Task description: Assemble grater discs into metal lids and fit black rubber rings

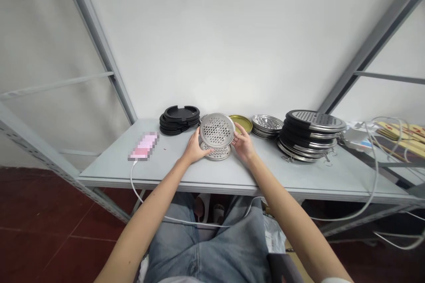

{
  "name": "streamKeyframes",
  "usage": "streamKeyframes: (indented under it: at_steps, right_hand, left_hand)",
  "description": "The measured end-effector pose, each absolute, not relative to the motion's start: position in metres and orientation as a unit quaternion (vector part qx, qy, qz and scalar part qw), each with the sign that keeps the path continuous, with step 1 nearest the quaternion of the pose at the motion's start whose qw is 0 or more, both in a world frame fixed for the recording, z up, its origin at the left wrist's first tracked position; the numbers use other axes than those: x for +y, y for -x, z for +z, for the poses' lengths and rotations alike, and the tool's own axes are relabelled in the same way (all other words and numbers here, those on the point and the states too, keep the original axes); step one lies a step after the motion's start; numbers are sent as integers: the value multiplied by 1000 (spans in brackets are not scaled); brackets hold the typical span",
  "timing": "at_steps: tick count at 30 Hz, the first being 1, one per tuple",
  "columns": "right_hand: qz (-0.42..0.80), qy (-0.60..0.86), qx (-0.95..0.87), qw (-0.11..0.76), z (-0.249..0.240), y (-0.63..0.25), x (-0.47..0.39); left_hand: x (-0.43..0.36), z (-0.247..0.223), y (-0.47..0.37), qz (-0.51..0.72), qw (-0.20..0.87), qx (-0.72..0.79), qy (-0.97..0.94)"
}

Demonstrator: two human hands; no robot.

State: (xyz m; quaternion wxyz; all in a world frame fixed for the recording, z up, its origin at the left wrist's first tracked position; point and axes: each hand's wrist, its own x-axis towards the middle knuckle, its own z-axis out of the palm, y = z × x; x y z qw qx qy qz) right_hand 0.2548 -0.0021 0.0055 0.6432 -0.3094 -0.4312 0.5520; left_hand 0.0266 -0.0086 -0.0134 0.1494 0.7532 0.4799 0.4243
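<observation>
A round metal grater plate [217, 130] with many holes is tilted up in front of me, its face toward me. My left hand [194, 147] is closed on its left edge. At the right edge, my right hand [243, 144] grips it with the fingers near the rim. Beneath it, a second perforated grater plate [218, 155] lies flat on the table, partly covered by the raised one. Behind stands a gold-coloured round dish [244, 124], partly hidden. Another perforated piece [202, 117] shows only its edge behind the raised plate.
Black notched rings [179, 120] are stacked at the back left. To the right are a short stack of grater plates [266, 124] and a taller stack of black-rimmed plates [310, 135]. A phone [144, 146] with a white cable [133, 182] lies left on the grey table [114, 159].
</observation>
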Motion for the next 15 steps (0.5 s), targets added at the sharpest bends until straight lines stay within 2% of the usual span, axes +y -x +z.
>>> streamKeyframes:
  at_steps: [3,9,15]
  right_hand:
    - [480,367,-453,655,0,-254,-1]
    - [219,506,-569,610,-13,-250,-10]
    - [192,553,-575,571,-17,-253,-9]
  left_hand:
    - [-9,-14,-25,424,137,474,-759]
    - [-16,-8,-26,401,125,469,-777]
    - [-21,-8,-24,361,127,467,-797]
